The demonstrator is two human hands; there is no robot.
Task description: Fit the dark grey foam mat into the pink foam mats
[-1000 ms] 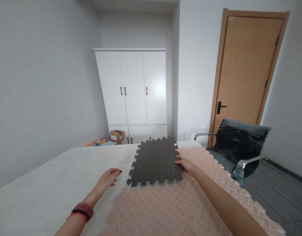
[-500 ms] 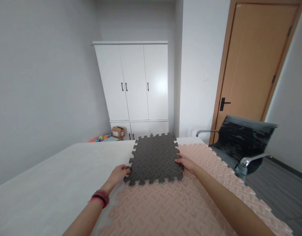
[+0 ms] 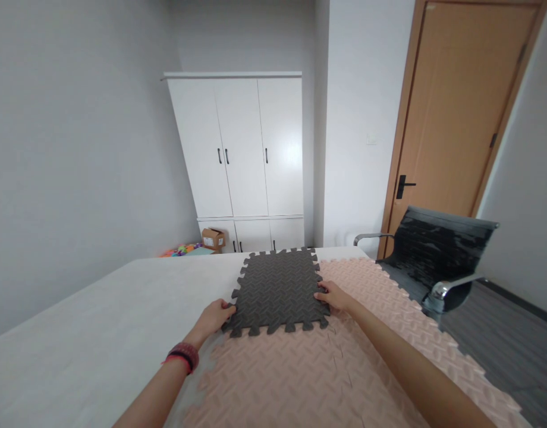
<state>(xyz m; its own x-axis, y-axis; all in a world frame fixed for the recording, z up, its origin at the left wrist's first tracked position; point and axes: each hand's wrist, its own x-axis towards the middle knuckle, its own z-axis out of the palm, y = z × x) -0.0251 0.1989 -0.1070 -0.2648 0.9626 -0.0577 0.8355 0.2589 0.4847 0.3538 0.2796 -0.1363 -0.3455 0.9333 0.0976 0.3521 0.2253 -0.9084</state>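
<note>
A dark grey foam mat tile (image 3: 277, 291) with jigsaw edges lies in front of me, its near edge over the pink foam mat (image 3: 273, 368). My left hand (image 3: 215, 316) pinches the tile's near left corner between thumb and fingers. On the opposite side, my right hand (image 3: 335, 296) grips the right edge, thumb and fingertips on the top face. Interlocked pink tiles run along the right side, with a seam visible near my right forearm. What lies under the grey tile is hidden.
The pink mat rests on a white tabletop (image 3: 122, 315). At the right stands a black office chair (image 3: 443, 249) with metal armrests, near a wooden door (image 3: 465, 113). Behind the table are a white wardrobe (image 3: 242, 142), a cardboard box (image 3: 213, 239) and colourful items (image 3: 186, 249).
The grey tile's far edge has come down slightly, so it lies flatter. Both hands keep their hold on its sides. The view has shifted a little.
</note>
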